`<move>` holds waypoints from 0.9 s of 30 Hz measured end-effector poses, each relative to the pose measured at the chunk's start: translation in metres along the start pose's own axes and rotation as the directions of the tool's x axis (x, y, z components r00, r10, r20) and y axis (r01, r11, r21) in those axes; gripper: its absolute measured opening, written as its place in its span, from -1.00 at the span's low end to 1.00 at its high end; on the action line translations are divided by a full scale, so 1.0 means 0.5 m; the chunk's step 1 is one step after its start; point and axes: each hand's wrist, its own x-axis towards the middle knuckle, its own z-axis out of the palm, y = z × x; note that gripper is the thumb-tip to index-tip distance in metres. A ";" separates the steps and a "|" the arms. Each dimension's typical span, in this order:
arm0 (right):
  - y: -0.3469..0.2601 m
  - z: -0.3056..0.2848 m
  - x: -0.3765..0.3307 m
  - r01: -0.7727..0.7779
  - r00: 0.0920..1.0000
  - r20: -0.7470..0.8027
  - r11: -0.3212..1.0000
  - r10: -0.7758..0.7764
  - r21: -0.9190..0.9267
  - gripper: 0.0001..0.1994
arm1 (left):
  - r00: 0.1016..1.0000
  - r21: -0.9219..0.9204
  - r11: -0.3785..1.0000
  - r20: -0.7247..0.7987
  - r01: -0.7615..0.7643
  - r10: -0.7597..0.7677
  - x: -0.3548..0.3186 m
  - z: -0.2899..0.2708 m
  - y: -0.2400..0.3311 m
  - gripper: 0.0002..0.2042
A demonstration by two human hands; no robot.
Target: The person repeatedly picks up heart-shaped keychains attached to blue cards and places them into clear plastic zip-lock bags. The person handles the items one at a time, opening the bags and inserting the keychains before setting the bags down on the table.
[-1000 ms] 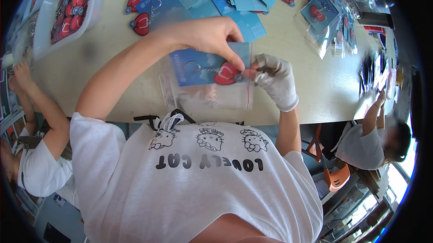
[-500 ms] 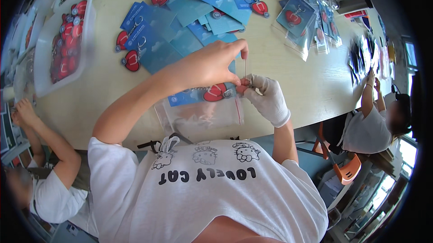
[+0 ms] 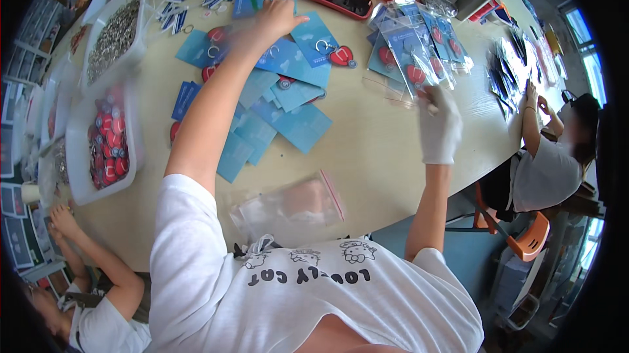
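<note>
Over blue cards (image 3: 288,58), outstretched left hand (image 3: 275,16)

We sit at a long, pale beige table (image 3: 380,156) with a rounded edge, and beneath it we see a blue-grey floor (image 3: 472,255). At the right an orange chair (image 3: 534,241) with dark legs stands close to the table edge, and daylight comes through a window (image 3: 583,45) at the far right. Along the left rim a wall or rack of small framed pictures (image 3: 16,156) runs past the table, too blurred to make out further.
</note>
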 end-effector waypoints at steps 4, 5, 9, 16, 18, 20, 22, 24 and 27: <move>-0.077 0.114 0.071 0.519 0.837 0.261 0.849 -0.482 -0.097 -0.60 | 1.000 -0.061 0.998 -0.024 0.010 -0.012 0.020 0.054 0.011 -0.46; -0.077 0.142 0.085 0.591 0.800 0.223 0.796 -0.557 -0.132 -0.60 | 1.000 -0.072 0.997 -0.022 0.011 -0.012 0.023 0.058 0.005 -0.46; -0.056 0.189 0.094 0.643 0.762 0.242 0.747 -0.601 -0.170 -0.61 | 0.966 -0.816 0.533 0.257 0.222 -0.010 0.020 0.018 0.029 -0.54; -0.079 0.180 0.090 0.689 0.725 0.224 0.687 -0.652 -0.230 -0.71 | 0.967 -0.861 0.485 0.233 0.155 0.106 -0.052 0.008 0.069 -0.78; -0.092 0.138 0.107 0.754 0.651 0.080 0.631 -0.755 -0.182 -0.72 | 0.991 -0.629 0.775 0.055 -0.058 0.119 -0.043 -0.005 0.062 -0.79; -0.104 0.095 0.112 0.743 0.665 0.091 0.669 -0.742 0.022 -0.73 | 0.953 -0.684 0.728 0.196 -0.035 0.230 -0.059 -0.057 0.078 -0.79; -0.128 0.059 0.106 0.642 0.733 0.084 0.727 -0.675 0.244 -0.71 | 0.868 -0.711 0.703 0.340 -0.014 0.362 -0.079 -0.112 0.093 -0.79; -0.107 0.053 0.107 0.749 0.634 0.076 0.636 -0.769 0.186 -0.66 | 0.810 -0.706 0.707 0.393 -0.038 0.436 -0.106 -0.153 0.113 -0.76; -0.124 0.026 0.084 0.743 0.611 0.105 0.615 -0.784 0.266 -0.63 | 0.772 -0.745 0.663 0.379 -0.072 0.510 -0.144 -0.173 0.118 -0.74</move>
